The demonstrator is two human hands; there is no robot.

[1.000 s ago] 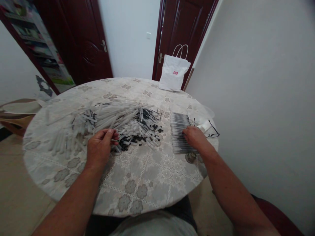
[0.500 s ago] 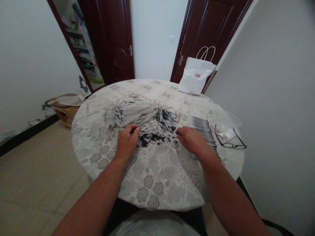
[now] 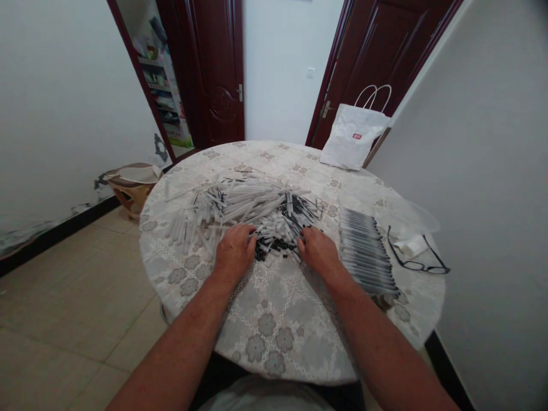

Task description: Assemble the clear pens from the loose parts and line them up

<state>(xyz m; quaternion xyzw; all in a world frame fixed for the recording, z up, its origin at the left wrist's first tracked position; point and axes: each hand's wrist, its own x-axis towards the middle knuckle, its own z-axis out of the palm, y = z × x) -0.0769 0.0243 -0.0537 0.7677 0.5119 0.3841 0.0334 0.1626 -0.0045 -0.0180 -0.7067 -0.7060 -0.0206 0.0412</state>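
A loose pile of pen parts lies mid-table: long whitish tubes [image 3: 252, 200], short pale pieces [image 3: 272, 225], small black caps [image 3: 280, 244] and dark, thin pieces [image 3: 295, 208]. At the pile's near left edge is my left hand [image 3: 234, 251], fingers curled with the thumb close to them; whatever they hold is too small to make out. My right hand [image 3: 319, 251] reaches into the near right side of the pile, fingers bent down among the short pieces, and its fingertips are partly hidden. To its right lies a neat row of assembled pens [image 3: 366, 251] side by side.
Eyeglasses [image 3: 417, 265] rest at the table's right, beside a crumpled white packet [image 3: 411, 245] and clear plastic [image 3: 413, 214]. A white paper bag [image 3: 355, 137] stands at the far right edge. A patterned cloth [image 3: 274, 319] covers the round table. A wooden stool [image 3: 135, 191] is left.
My right hand has moved left and down into the near side of the pile, uncovering more of the pen row. My left hand stays by the pile. The view has shifted slightly.
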